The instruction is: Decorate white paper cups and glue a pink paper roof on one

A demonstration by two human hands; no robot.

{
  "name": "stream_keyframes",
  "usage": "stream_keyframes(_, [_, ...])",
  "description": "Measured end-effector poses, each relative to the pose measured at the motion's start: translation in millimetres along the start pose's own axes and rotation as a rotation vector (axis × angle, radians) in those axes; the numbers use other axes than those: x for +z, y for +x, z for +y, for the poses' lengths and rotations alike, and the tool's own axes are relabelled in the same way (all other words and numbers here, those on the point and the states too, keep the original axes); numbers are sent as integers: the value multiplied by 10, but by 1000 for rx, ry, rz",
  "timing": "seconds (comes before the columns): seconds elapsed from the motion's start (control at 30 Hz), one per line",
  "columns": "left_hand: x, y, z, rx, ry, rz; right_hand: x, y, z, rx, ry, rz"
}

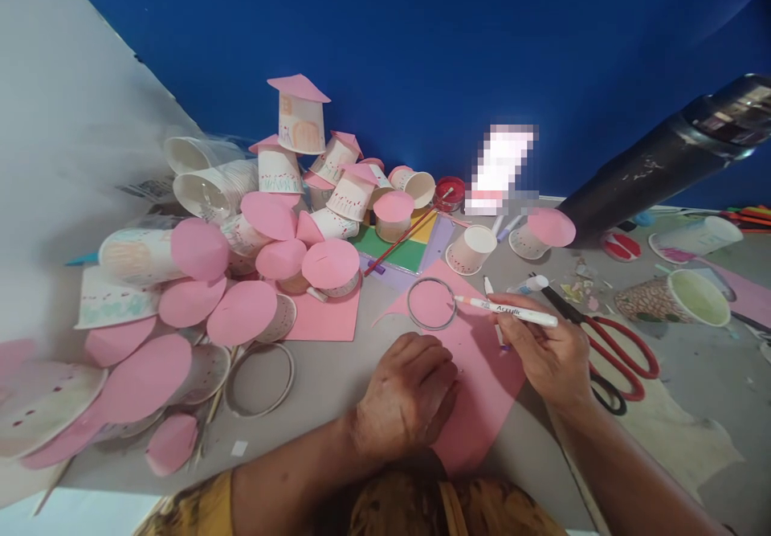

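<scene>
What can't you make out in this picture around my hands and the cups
- Head view: anything under the left hand; its curled fingers hide it.
- Head view: the finest print on the white marker in the right hand; too small.
- Head view: the bright item near the blue wall; pixelated.
- Head view: the far-left cup; cut off by the picture's edge.

Light: moderate, soft. Bright pixelated patch (499,168): back edge of table (330,369). Glare: metal cap (736,112). Shadow: white wall (78,150). Wide-angle stretching: cup (45,403), left edge.
</scene>
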State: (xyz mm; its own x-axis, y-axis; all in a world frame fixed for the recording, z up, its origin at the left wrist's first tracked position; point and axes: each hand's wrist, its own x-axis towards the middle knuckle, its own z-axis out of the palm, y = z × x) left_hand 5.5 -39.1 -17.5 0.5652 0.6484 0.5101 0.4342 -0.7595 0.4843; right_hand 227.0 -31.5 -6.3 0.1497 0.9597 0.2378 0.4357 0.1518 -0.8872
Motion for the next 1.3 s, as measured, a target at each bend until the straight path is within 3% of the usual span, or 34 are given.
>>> stream_keyframes(0.13, [25, -25, -34, -4, 35, 31, -1, 5, -2, -17, -33, -18])
stream_keyframes(0.47, [97, -56, -55, -18, 61, -86, 30, 41, -51, -159, -144, -50])
stream_keyframes(0.63, [105, -47, -57, -14, 56, -75, 27, 54, -79, -196, -189, -70])
stream_keyframes(0.87, [128, -80, -65, -48, 43, -110, 19, 44, -54, -156, -192, -72])
stream_keyframes(1.07, [115, -74, -74, -51, 27, -92, -4, 7, 16, -8, -66, -25])
stream_keyframes(1.3, [127, -72, -103, -35, 36, -96, -157, 61, -239, -22, -175, -53])
